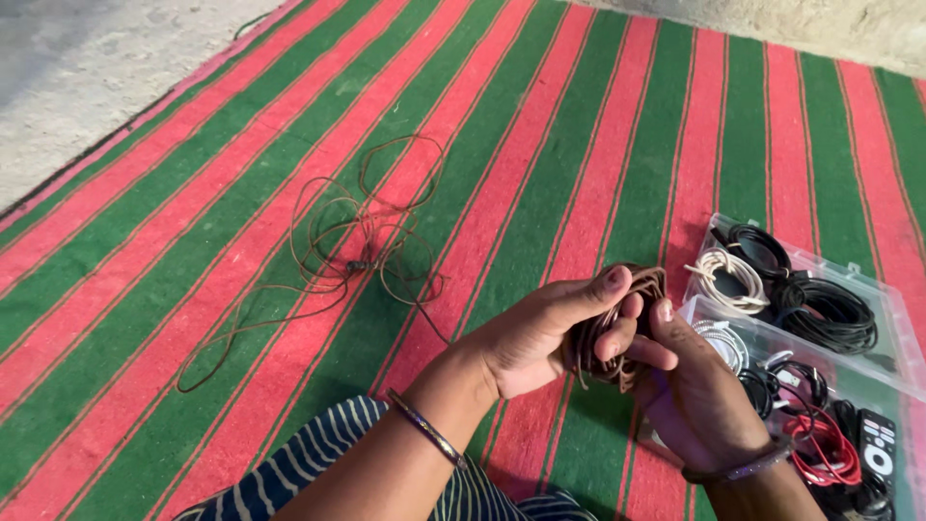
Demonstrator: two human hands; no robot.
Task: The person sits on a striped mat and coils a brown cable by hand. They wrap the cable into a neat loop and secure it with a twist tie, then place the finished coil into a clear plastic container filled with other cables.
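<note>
My left hand (540,333) and my right hand (699,396) meet over a red and green striped mat (540,125). Together they grip a wound coil of brown cable (627,323), the left thumb pressed on its top, the right fingers wrapped round its side. From the coil a loose tail of the same brown cable (338,241) trails left and lies in tangled loops on the mat. Both wrists wear thin bangles.
A clear plastic box (892,318) at the right holds black and white coiled cables; a nearer part holds a red cable and a small remote (876,446). Bare concrete floor (68,68) lies past the mat's upper left edge. My striped clothing (299,463) shows at the bottom.
</note>
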